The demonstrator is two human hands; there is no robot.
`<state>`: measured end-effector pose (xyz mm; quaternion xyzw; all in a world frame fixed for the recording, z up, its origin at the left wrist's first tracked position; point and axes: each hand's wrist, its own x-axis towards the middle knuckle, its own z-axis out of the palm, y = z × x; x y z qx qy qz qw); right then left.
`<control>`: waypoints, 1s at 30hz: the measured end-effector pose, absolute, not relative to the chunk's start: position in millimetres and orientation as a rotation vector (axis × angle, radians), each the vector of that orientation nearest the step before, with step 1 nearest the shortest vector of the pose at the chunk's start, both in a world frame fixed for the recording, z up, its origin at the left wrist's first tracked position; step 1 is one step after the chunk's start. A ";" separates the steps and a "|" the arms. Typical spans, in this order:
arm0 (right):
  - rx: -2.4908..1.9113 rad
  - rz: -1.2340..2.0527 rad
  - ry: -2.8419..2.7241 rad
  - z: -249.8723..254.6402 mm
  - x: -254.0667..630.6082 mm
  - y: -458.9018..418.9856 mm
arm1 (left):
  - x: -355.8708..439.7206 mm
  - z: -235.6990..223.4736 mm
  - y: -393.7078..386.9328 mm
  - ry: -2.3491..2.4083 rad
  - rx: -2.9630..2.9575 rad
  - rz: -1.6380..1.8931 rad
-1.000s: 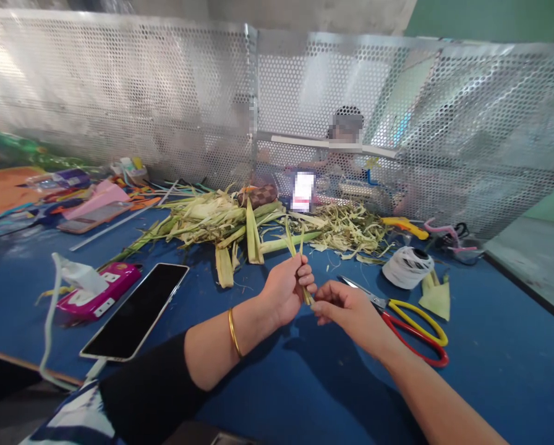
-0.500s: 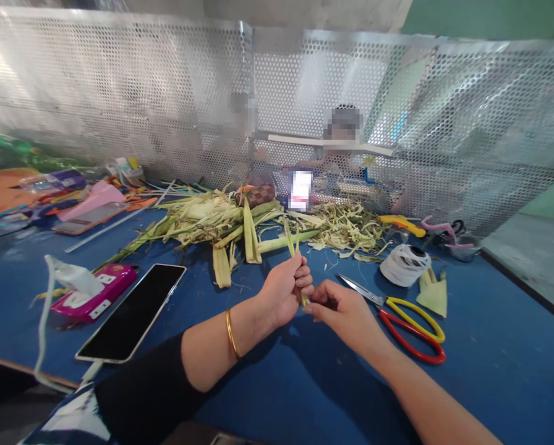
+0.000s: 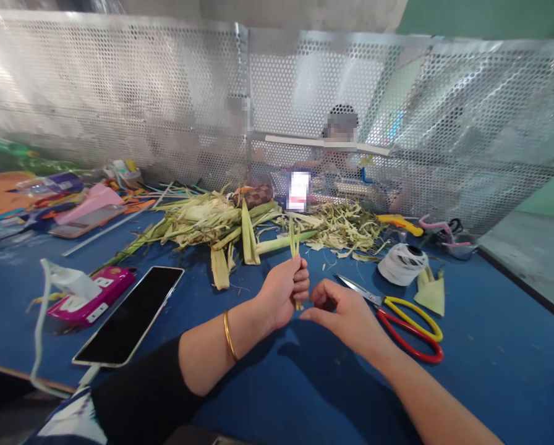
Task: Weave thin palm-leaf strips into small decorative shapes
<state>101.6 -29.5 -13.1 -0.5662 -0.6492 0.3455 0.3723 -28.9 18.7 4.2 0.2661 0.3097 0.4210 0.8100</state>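
The left hand (image 3: 281, 292) curls tightly around thin, pale-green plant strips (image 3: 294, 240) above the flat blue table (image 3: 494, 352). The right hand (image 3: 339, 311), thumb and fingers parted, seemingly holding nothing, is just beside their lower ends.

Thin leaf strips (image 3: 294, 237) are clasped in a person's L hand (image 3: 284, 289), ends showing above & below the fist; the R hand (image 3: 337, 309) is held just beside, thumb & fingers parted. Scissors (image 3: 379, 303) are laid nr a white spool (image 3: 402, 266); leaves (image 3: 198, 221) are heaped behind w/ a perf. metal screen (image 3: 166, 105) beyond.
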 end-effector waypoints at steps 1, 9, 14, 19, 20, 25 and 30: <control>-1.442 0.896 -1.611 -11.6 103.9 -28.0 | -28.9 3.7 17.5 0.688 0.637 0.897; -1.306 1.061 -1.137 -3.2 113.7 -18.9 | -25.5 -5.0 7.2 0.820 1.219 0.786; -1.152 1.302 -1.020 -2.5 109.8 -20.2 | -24.8 -11.8 6.9 0.832 1.640 0.715; -1.118 1.212 -0.893 2.0 115.2 -18.2 | -29.4 -7.3 8.4 0.861 1.822 0.634; -1.116 1.198 -0.885 3.4 117.1 -18.0 | -30.0 -6.1 9.0 0.863 1.828 0.637; -1.116 1.140 -0.865 8.8 127.1 -17.8 | -32.8 0.1 11.5 0.874 1.902 0.653; -1.243 1.049 -0.906 8.5 131.3 -18.1 | -41.5 12.7 14.9 1.026 2.091 0.606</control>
